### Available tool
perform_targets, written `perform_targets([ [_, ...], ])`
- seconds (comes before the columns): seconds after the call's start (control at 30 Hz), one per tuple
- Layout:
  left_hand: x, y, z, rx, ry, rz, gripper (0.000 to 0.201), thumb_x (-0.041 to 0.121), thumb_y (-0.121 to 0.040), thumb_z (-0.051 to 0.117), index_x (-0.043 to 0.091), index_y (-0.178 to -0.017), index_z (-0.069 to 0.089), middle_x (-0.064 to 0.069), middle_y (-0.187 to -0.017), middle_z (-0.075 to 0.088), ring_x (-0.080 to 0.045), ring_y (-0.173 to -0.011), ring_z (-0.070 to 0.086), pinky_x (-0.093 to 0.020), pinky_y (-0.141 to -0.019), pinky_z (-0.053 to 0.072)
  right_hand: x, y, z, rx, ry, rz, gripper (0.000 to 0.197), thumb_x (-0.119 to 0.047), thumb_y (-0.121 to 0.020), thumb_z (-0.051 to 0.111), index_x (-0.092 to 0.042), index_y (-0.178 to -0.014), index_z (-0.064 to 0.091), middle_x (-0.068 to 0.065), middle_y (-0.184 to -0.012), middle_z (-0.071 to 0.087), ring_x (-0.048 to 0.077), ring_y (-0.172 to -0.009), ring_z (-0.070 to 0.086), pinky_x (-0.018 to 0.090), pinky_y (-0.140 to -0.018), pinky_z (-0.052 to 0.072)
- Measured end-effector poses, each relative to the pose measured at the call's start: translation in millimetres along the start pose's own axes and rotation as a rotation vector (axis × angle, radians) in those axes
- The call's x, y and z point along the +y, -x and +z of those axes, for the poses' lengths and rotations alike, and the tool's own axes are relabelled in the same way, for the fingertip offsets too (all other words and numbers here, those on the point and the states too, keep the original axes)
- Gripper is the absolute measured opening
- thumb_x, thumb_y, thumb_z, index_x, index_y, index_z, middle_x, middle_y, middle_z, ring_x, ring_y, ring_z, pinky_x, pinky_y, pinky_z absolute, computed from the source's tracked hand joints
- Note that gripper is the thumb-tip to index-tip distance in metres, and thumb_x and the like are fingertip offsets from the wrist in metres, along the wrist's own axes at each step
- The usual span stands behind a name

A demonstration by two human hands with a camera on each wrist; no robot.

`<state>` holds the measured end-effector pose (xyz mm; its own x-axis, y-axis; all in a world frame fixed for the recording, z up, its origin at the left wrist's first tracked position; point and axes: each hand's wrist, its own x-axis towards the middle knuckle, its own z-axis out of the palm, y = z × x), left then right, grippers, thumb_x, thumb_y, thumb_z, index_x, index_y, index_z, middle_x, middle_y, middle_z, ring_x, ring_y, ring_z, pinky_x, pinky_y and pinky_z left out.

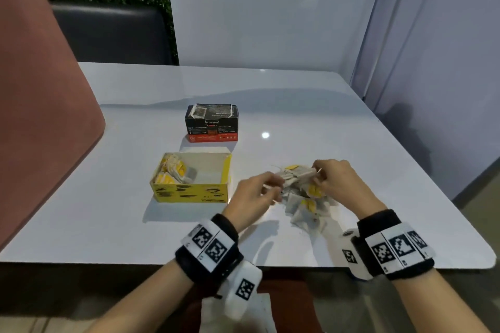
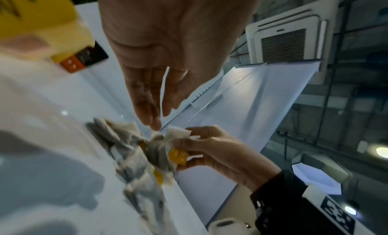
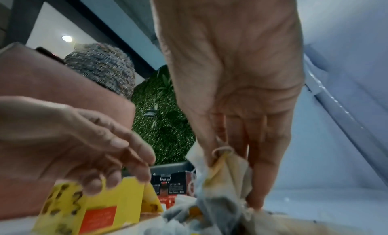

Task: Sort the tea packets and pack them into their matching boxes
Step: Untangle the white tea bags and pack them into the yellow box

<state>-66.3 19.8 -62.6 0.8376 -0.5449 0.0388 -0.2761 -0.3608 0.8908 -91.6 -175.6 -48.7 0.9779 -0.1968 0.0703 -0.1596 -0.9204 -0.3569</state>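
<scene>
A loose pile of tea packets [image 1: 305, 211], white with yellow tags, lies on the white table right of centre. My right hand [image 1: 328, 180] grips a bunch of tea packets [image 1: 297, 173] lifted just above the pile; the same grip shows in the right wrist view [image 3: 226, 172]. My left hand [image 1: 266, 186] reaches in from the left with relaxed fingers [image 2: 154, 122] at the bunch's edge, holding nothing. An open yellow box [image 1: 189, 193] to the left has several yellow-tagged packets [image 1: 173, 173] at its left end. Behind it stands a black and red box [image 1: 211, 127], with packets sticking out.
The white table [image 1: 121, 224] ends in a near edge just under my wrists and a rounded right corner. A pink seat back [image 1: 40, 116] rises along the left side. A dark chair [image 1: 113, 32] stands behind the table, and white panels close off the right.
</scene>
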Motion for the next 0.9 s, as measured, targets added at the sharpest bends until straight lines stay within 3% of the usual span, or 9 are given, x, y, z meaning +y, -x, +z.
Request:
perform_targets([
  [0.17, 10, -17, 11, -0.136, 0.317, -0.134, 0.022, 0.01, -0.093, 0.052, -0.002, -0.111, 0.057, -0.013, -0.089, 0.066, -0.015, -0.066, 0.067, -0.023, -0.068, 0.058, -2, 2, -20, 0.175, -0.25, 0.016, 0.007, -0.006, -0.083, 0.057, -0.01, -0.078, 0.056, 0.01, -0.068, 0.061, 0.021, -0.063, 0.056, 0.008, -0.053, 0.041],
  [0.27, 21, -24, 4, -0.189, 0.533, -0.172, 0.027, 0.017, -0.095, 0.048, -0.003, -0.113, 0.053, -0.014, -0.09, 0.065, -0.014, -0.065, 0.069, -0.023, -0.068, 0.057, -12, 4, -23, 0.228, -0.435, -0.008, 0.007, -0.01, -0.081, 0.061, -0.013, -0.081, 0.054, 0.009, -0.076, 0.068, 0.025, -0.073, 0.065, 0.021, -0.068, 0.052],
  [0.33, 25, -31, -1, -0.216, 0.613, -0.181, 0.034, 0.027, -0.096, 0.044, -0.001, -0.111, 0.057, -0.015, -0.094, 0.067, -0.018, -0.076, 0.07, -0.027, -0.078, 0.056, -23, 8, -18, 0.234, -0.422, -0.063, 0.013, -0.014, -0.081, 0.064, -0.014, -0.082, 0.052, 0.003, -0.081, 0.066, 0.02, -0.075, 0.062, 0.013, -0.064, 0.046],
  [0.4, 26, -37, -6, -0.213, 0.63, -0.167, 0.039, 0.034, -0.096, 0.042, 0.001, -0.102, 0.063, -0.01, -0.092, 0.07, -0.02, -0.083, 0.068, -0.03, -0.086, 0.053, -32, 10, -9, 0.183, -0.426, -0.13, 0.014, -0.017, -0.081, 0.066, -0.014, -0.085, 0.053, 0.003, -0.088, 0.064, 0.019, -0.082, 0.061, 0.021, -0.073, 0.051],
  [0.5, 27, -41, -11, -0.214, 0.716, -0.168, 0.025, 0.017, -0.098, 0.042, 0.004, -0.092, 0.063, -0.004, -0.081, 0.07, -0.014, -0.077, 0.066, -0.021, -0.078, 0.054, -34, 11, -5, 0.102, -0.474, -0.119, 0.015, -0.026, -0.081, 0.069, -0.017, -0.086, 0.057, 0.002, -0.101, 0.064, 0.017, -0.096, 0.06, 0.034, -0.085, 0.052],
  [0.6, 23, -41, -13, -0.239, 0.688, -0.173, 0.024, -0.004, -0.094, 0.041, -0.002, -0.112, 0.057, -0.009, -0.097, 0.064, -0.017, -0.09, 0.061, -0.019, -0.078, 0.053, -33, 8, -9, 0.156, -0.659, -0.023, 0.017, -0.032, -0.085, 0.064, -0.015, -0.085, 0.066, 0.004, -0.092, 0.07, 0.019, -0.089, 0.066, 0.036, -0.082, 0.055],
  [0.67, 20, -39, -13, -0.269, 0.657, -0.162, 0.03, -0.01, -0.091, 0.042, -0.008, -0.119, 0.052, -0.014, -0.102, 0.062, -0.019, -0.091, 0.06, -0.02, -0.079, 0.053, -31, 6, -9, 0.23, -0.664, -0.008, 0.013, -0.024, -0.083, 0.068, -0.013, -0.088, 0.064, 0.002, -0.086, 0.068, 0.018, -0.08, 0.067, 0.023, -0.069, 0.057],
  [0.77, 21, -37, -13, -0.332, 0.573, -0.119, 0.03, -0.011, -0.088, 0.048, -0.007, -0.117, 0.055, -0.013, -0.098, 0.063, -0.018, -0.084, 0.064, -0.022, -0.076, 0.055, -31, 3, -6, 0.178, -0.582, -0.015, 0.034, -0.019, -0.074, 0.076, -0.021, -0.102, 0.057, -0.004, -0.09, 0.061, 0.008, -0.076, 0.06, 0.006, -0.055, 0.045],
  [0.9, 18, -36, -13, -0.337, 0.54, -0.103, 0.034, -0.014, -0.085, 0.051, 0.0, -0.115, 0.058, -0.011, -0.097, 0.065, -0.015, -0.083, 0.067, -0.022, -0.074, 0.056, -32, 1, -4, 0.167, -0.629, -0.008, 0.018, -0.015, -0.073, 0.076, -0.017, -0.087, 0.065, 0.001, -0.097, 0.065, 0.013, -0.087, 0.06, 0.022, -0.067, 0.05],
])
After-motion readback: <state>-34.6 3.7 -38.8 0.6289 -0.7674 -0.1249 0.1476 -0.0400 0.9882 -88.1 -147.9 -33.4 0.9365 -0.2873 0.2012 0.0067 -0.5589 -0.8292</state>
